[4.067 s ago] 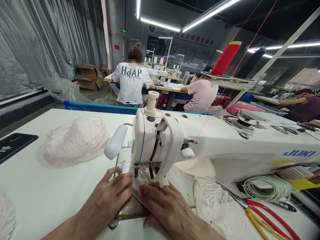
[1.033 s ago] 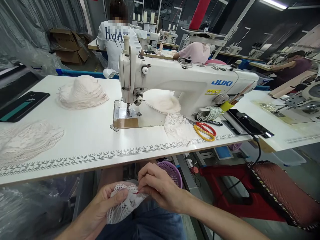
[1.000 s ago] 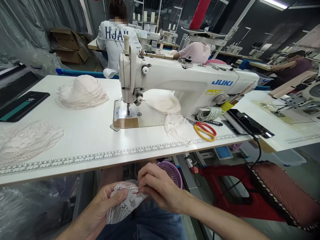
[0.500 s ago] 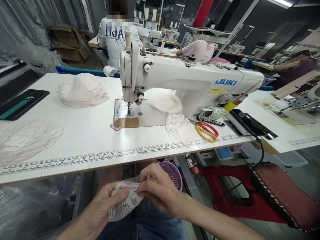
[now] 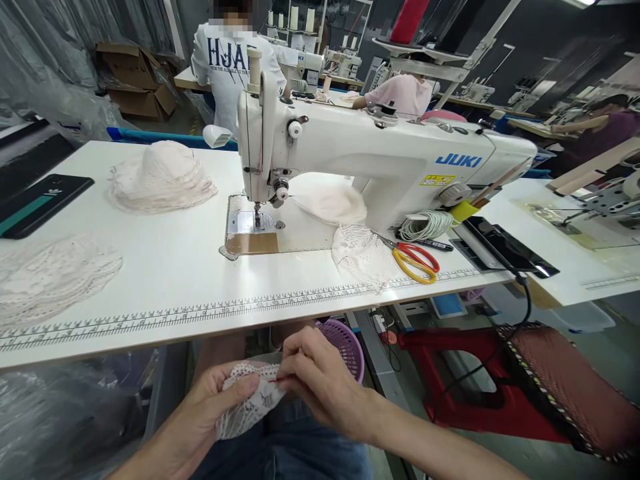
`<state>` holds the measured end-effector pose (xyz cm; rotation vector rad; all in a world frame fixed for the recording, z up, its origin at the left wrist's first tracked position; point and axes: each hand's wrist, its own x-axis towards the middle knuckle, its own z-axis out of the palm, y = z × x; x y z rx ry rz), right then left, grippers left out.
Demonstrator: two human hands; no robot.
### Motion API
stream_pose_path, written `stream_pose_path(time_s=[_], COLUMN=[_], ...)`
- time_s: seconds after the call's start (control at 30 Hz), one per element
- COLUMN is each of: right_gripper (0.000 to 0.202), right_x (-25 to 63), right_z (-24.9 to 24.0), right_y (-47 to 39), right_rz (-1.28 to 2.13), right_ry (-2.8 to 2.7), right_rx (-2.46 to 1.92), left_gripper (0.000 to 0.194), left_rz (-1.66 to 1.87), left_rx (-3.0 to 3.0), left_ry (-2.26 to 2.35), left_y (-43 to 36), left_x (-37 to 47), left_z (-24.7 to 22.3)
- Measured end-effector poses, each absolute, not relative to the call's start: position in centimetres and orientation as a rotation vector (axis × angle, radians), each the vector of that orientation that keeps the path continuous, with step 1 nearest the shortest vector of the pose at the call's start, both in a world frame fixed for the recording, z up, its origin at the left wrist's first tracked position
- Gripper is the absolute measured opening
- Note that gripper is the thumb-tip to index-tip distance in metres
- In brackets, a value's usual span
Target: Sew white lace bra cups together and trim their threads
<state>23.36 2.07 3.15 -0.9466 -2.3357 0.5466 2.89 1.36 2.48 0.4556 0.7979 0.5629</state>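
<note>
A piece of white lace fabric [image 5: 253,408] is held over my lap, below the table's front edge. My left hand [image 5: 217,403] grips its left side, thumb on top and fingers behind. At its right edge my right hand [image 5: 320,380] pinches the lace between thumb and fingertips; a small reddish spot shows by those fingertips, too small to name. Beyond the hands stands a white sewing machine [image 5: 400,147]. Beside its bed lie a lace cup piece [image 5: 363,257] and scissors [image 5: 413,260] with red and yellow handles.
Stacked lace pieces [image 5: 160,177] and a second lace pile [image 5: 55,277] lie on the table's left, near a black phone-like slab [image 5: 45,205]. A purple basket [image 5: 345,343] sits under the table edge. A red stool [image 5: 480,393] stands at right. Other people work behind.
Both hands keep their hold on the lace, with only a slight shift of the right fingers. The reddish spot now shows more clearly. The camera view has moved slightly.
</note>
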Motion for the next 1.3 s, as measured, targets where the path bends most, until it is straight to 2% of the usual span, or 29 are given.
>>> stream_pose_path(time_s=[0.13, 0.67, 1.03, 1.2, 1.3], right_gripper=[0.010, 0.013, 0.009, 0.010, 0.008], right_x=[23.0, 25.0, 23.6, 22.8, 22.8], right_z=[2.9, 1.4, 1.5, 1.5, 2.1], right_y=[2.3, 2.2, 1.9, 1.7, 1.6], right_rz=[0.460, 0.793, 0.842, 0.735, 0.783], right_ry=[-2.393, -2.001, -2.225, -2.314, -2.327], right_rx=[-0.910, -1.107, -1.042, -1.003, -0.980], left_gripper=[0.032, 0.033, 0.031, 0.025, 0.029], left_rz=[0.551, 0.530, 0.536, 0.501, 0.490], left_rx=[0.415, 0.398, 0.451, 0.686, 0.762], left_ry=[0.805, 0.867, 0.898, 1.079, 1.114], left_y=[1.5, 1.7, 1.3, 1.4, 1.6], left_x=[3.2, 2.6, 2.9, 3.7, 3.7], left_z=[2.6, 1.8, 1.7, 1.3, 1.2])
